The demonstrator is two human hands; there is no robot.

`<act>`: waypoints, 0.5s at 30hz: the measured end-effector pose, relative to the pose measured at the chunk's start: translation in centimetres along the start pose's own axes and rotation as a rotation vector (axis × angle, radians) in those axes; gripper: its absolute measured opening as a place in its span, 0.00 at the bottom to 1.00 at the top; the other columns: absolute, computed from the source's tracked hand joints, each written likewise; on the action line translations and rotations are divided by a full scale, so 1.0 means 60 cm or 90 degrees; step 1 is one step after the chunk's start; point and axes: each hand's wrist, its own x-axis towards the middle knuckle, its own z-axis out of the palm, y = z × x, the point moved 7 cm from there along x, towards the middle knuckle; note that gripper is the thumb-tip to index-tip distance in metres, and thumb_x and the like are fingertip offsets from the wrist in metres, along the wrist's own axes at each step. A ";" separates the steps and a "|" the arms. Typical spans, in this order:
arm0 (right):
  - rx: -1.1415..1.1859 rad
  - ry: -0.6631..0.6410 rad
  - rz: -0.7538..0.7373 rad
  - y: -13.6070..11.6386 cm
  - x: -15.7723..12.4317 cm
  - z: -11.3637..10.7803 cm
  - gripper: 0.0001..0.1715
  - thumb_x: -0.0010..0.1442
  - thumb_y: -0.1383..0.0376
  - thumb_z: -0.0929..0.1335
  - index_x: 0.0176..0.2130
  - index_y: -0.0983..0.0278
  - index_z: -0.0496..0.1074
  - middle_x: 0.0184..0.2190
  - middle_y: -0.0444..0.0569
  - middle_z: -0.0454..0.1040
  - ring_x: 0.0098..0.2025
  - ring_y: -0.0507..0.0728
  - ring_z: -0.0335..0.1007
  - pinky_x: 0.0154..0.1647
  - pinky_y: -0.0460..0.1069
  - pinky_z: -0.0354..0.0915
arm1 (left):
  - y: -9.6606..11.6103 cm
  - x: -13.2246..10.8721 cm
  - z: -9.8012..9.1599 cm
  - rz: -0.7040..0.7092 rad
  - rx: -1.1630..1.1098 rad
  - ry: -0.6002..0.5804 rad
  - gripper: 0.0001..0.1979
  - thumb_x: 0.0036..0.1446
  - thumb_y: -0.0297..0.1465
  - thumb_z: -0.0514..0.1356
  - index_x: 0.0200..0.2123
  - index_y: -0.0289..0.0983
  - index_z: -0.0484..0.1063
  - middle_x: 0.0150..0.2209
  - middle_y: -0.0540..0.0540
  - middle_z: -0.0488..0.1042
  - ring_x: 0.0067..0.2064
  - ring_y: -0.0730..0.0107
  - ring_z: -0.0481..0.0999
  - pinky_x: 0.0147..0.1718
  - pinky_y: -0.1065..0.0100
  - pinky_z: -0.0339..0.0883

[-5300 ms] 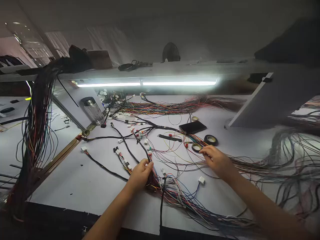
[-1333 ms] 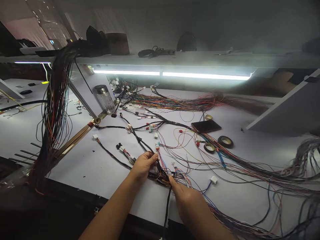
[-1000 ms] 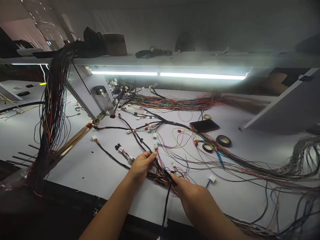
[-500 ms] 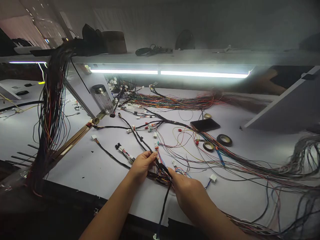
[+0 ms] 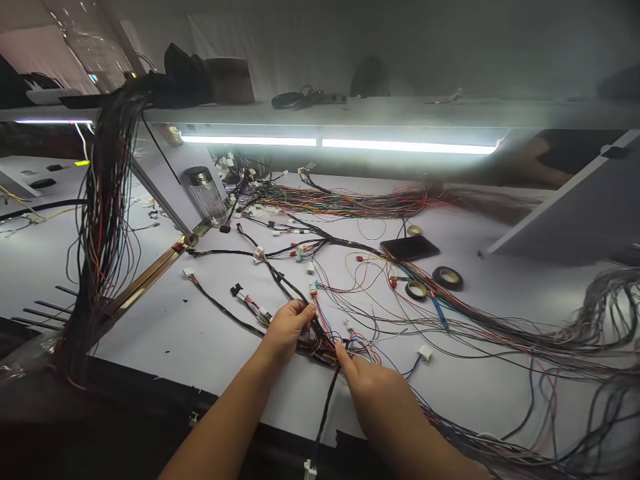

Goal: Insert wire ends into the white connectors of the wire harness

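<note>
A: In the head view, where is the wire bundle (image 5: 321,337)?

B: Close to the near edge of the table (image 5: 150,327), running between the person's two hands. The left hand (image 5: 287,327) is clamped on it, thumb and fingers pinched together around the dark strands.

A: And the right hand (image 5: 383,393)?

B: That's the big change. About five seconds ago it was over by the tape rolls; now it is down at the bundle, just beside the left. Its thumb lies on the wires, but its other fingers are hidden, so I can't tell how tightly they close.

A: Has the left moved much?

B: Not really. It had hold of the bundle then, too.

A: What about the tape?

B: The small tape roll (image 5: 416,290) and the large tape roll (image 5: 449,278) lie flat near each other, well apart from both hands. A blue tool (image 5: 440,311), which I couldn't make out five seconds ago, shows just beside the small one. The dark strip that lay left of them back then is gone from that spot.

A: Anything else near the fingers?

B: A black branch (image 5: 327,403) runs down from beside the right thumb and over the table edge, with a white connector (image 5: 310,470) at its end. That connector was out of the picture five seconds ago. The phone (image 5: 410,248) lies farther back, beyond the rolls.
</note>
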 end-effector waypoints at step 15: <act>0.216 0.081 0.058 0.095 -0.022 -0.044 0.31 0.58 0.72 0.62 0.60 0.58 0.65 0.41 0.50 0.80 0.36 0.60 0.78 0.31 0.50 0.70 | 0.011 -0.005 0.002 0.007 0.062 -0.005 0.19 0.49 0.46 0.65 0.25 0.36 0.66 0.19 0.55 0.64 0.20 0.78 0.61 0.21 0.74 0.53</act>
